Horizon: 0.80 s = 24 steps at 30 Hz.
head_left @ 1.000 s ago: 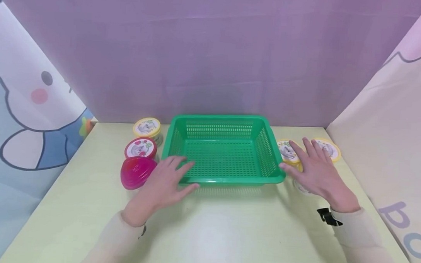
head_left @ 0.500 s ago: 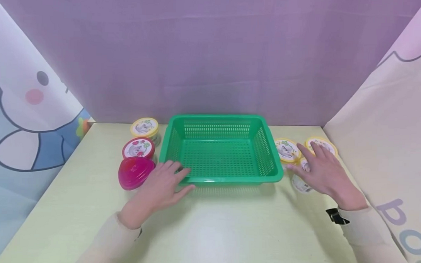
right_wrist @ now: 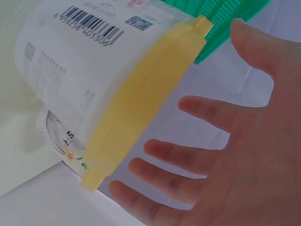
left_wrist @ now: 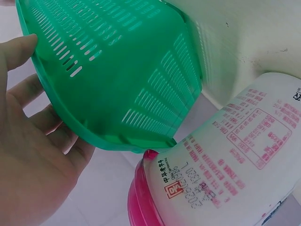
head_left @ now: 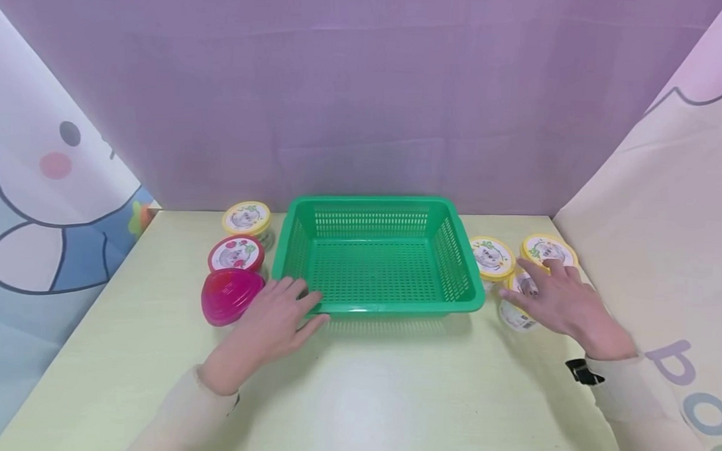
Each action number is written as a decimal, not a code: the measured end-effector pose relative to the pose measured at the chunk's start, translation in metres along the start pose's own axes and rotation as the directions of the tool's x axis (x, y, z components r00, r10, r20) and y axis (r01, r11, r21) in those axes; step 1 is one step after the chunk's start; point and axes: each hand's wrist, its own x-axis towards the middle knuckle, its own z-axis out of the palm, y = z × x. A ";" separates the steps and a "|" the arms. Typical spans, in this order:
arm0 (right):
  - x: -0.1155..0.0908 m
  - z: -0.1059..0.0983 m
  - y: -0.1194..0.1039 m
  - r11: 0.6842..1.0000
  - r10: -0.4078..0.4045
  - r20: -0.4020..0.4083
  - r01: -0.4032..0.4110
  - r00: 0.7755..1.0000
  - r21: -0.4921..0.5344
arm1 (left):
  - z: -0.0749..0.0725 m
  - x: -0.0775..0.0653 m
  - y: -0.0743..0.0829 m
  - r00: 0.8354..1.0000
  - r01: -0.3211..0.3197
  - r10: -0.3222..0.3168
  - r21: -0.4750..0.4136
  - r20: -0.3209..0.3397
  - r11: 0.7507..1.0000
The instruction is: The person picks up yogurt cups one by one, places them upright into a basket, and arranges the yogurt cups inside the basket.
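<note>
A green perforated plastic basket (head_left: 388, 309) stands in the middle of the table. My left hand (head_left: 267, 335) is at its front-left corner, fingers spread over the rim and thumb outside; whether they touch the rim I cannot tell. Beside that hand, to the left, is a tub with a magenta lid (head_left: 232, 295); the left wrist view shows its printed white body (left_wrist: 225, 155). On the right, my right hand (head_left: 567, 309) hovers with fingers apart over a yellow-lidded tub (head_left: 518, 316). In the right wrist view, a gap separates the fingertips from that tub's yellow lid (right_wrist: 146, 101).
Behind the magenta-lidded tub stand a red-lidded tub (head_left: 236, 253) and a yellow-lidded one (head_left: 246, 216). Two more yellow-lidded tubs, one near the basket (head_left: 491, 256) and one farther right (head_left: 548, 248), stand behind the right hand. Purple cloth (head_left: 365, 106) hangs at the back.
My right hand has shifted right, away from the basket's corner and over the front yellow-lidded tub. The left hand has moved slightly left and down at the rim. The view has turned slightly.
</note>
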 end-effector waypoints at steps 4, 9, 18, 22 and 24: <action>0.001 0.000 0.002 1.000 0.008 0.015 -0.008 1.000 -0.005 | 0.000 0.000 0.000 1.000 -0.003 0.004 0.004 -0.005 1.000; 0.002 0.001 0.004 1.000 0.016 0.016 -0.016 1.000 -0.011 | 0.000 0.000 0.000 1.000 -0.004 0.004 0.006 -0.002 1.000; 0.003 0.001 0.006 1.000 0.016 0.011 -0.016 1.000 -0.010 | -0.002 0.000 0.002 0.999 0.011 -0.011 -0.001 0.031 1.000; 0.005 0.001 0.007 1.000 0.010 0.024 -0.010 1.000 -0.018 | -0.003 0.000 0.002 0.998 0.026 -0.026 -0.007 0.050 1.000; 0.007 0.001 0.008 1.000 0.008 0.036 -0.007 0.999 -0.022 | -0.004 0.000 0.002 0.998 0.025 -0.024 -0.007 0.054 1.000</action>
